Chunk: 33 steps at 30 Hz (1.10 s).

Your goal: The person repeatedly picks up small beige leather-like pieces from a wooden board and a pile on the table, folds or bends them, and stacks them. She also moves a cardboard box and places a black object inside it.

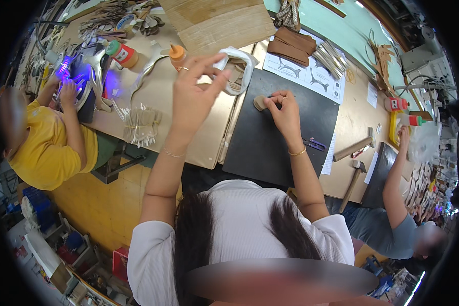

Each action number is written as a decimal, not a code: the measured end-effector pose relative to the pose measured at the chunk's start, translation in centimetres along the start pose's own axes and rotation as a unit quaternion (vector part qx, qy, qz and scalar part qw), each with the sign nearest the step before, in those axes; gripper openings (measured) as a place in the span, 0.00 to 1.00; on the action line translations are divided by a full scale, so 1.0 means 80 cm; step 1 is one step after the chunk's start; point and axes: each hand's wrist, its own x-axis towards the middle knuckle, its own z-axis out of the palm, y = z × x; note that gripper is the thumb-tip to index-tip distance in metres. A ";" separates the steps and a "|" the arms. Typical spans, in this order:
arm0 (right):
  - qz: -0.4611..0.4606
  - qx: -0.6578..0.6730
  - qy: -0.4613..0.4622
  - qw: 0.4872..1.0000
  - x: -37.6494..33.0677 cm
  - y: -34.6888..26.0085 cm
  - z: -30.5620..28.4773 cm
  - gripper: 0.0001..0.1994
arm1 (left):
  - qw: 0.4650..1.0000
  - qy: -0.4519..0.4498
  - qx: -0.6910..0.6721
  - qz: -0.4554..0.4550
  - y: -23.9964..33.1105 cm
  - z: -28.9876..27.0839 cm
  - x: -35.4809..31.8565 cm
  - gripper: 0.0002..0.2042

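Note:
My right hand (284, 113) is over the black mat (301, 92), its thumb and fingers closed on a small tan piece (260, 103), which looks like cut leather. Raised to the left, my left hand (195, 94) has its thumb and forefinger apart with nothing visible between them. Just beyond the left fingers stand a bottle with an orange cap (177, 51) and a white plastic bag (249, 66), rolled open, with tan pieces (235, 74) inside. A small purple tool (314, 144) lies on the mat near my right wrist.
Brown strips (291, 46) and a pale bundle (331, 59) lie on a printed sheet (311, 74). Cardboard (219, 23) covers the back. A hammer (353, 184) lies at right, a tied bundle (142, 125) at left. Co-workers (51, 145) sit at both sides.

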 end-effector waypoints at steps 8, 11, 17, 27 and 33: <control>0.048 -0.028 0.027 0.998 0.012 -0.027 -0.001 0.09 | 0.975 0.202 0.060 0.069 -0.020 -0.119 0.145 0.16; -0.091 0.015 0.057 0.994 0.064 -0.061 0.000 0.09 | 0.914 0.190 0.313 0.175 -0.057 -0.132 0.228 0.20; -0.335 0.023 0.139 0.932 0.240 -0.154 0.082 0.08 | 0.812 0.193 0.497 0.235 -0.122 -0.094 0.292 0.20; -0.381 -0.078 0.150 0.909 0.372 -0.188 0.171 0.10 | 0.816 0.205 0.485 0.237 -0.144 -0.097 0.316 0.12; -0.393 -0.112 0.124 0.904 0.380 -0.185 0.167 0.09 | 0.834 0.194 0.460 0.235 -0.143 -0.099 0.321 0.07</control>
